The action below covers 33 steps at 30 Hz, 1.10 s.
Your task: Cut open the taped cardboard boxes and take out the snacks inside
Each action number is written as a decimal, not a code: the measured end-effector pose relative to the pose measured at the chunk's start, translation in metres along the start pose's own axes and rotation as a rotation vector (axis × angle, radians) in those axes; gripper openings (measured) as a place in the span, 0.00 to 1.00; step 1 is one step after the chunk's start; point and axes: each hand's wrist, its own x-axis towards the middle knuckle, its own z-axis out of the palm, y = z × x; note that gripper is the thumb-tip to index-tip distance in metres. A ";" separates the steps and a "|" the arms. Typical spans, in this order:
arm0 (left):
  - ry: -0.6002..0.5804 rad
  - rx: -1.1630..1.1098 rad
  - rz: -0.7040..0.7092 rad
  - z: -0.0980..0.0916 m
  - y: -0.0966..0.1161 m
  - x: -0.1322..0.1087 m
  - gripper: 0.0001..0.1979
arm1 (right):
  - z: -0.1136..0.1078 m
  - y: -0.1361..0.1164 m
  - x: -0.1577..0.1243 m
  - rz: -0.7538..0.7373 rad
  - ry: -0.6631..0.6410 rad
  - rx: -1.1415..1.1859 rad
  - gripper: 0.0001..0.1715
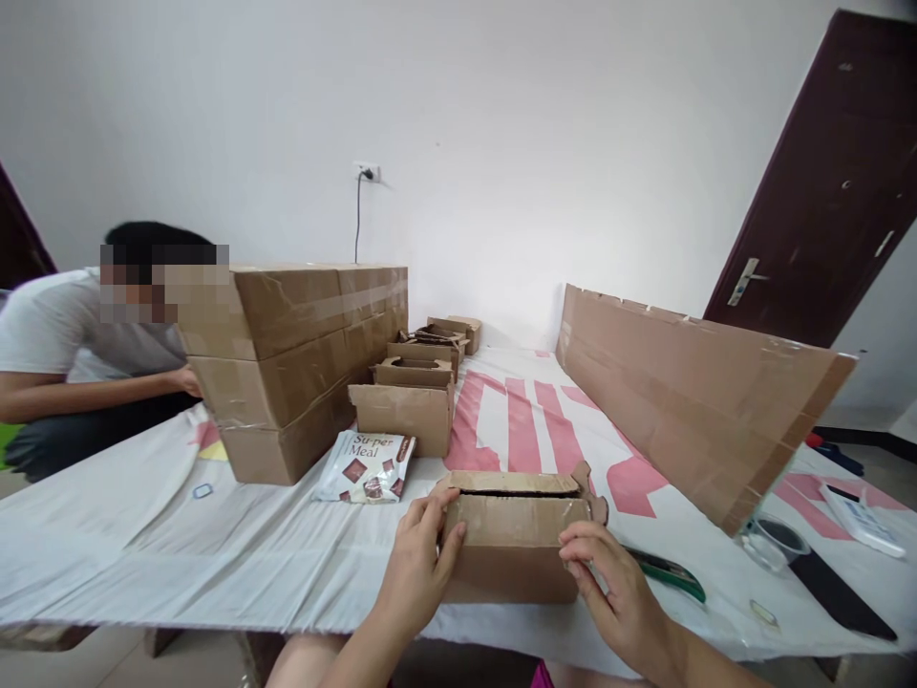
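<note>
A small brown cardboard box stands at the near edge of the white-covered table, its top flaps nearly closed. My left hand grips its left end, fingers curled over the upper corner. My right hand presses against its right end with bent fingers. A white snack packet marked "Super Meal" lies a little to the left behind the box.
A stack of large taped cartons and a row of small open boxes stand behind. A long flat cardboard sheet leans at right. A green cutter, a plastic cup, a dark phone lie nearby. Another person crouches at left.
</note>
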 end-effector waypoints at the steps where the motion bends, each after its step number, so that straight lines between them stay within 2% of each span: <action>1: -0.003 0.013 0.014 -0.001 0.001 0.000 0.18 | 0.001 0.000 0.000 -0.009 0.006 0.016 0.14; 6: -0.004 0.040 0.068 -0.004 0.003 -0.002 0.21 | 0.001 -0.003 0.000 -0.026 -0.006 0.091 0.16; 12: -0.017 0.020 0.055 -0.003 0.004 -0.002 0.23 | -0.001 -0.014 0.007 -0.074 -0.080 0.036 0.18; 15: -0.026 0.018 0.051 -0.004 0.005 -0.002 0.24 | 0.002 -0.019 0.013 -0.102 -0.103 -0.003 0.16; 22: -0.062 -0.073 0.009 -0.003 0.003 -0.002 0.27 | 0.016 -0.022 0.046 -0.138 -0.145 -0.187 0.07; 27: -0.091 -0.149 -0.025 -0.002 0.000 -0.003 0.29 | 0.027 -0.023 0.073 -0.291 -0.169 -0.424 0.09; 33: -0.078 -0.167 -0.023 -0.004 0.003 -0.003 0.30 | 0.048 -0.020 0.092 -0.399 -0.167 -0.484 0.09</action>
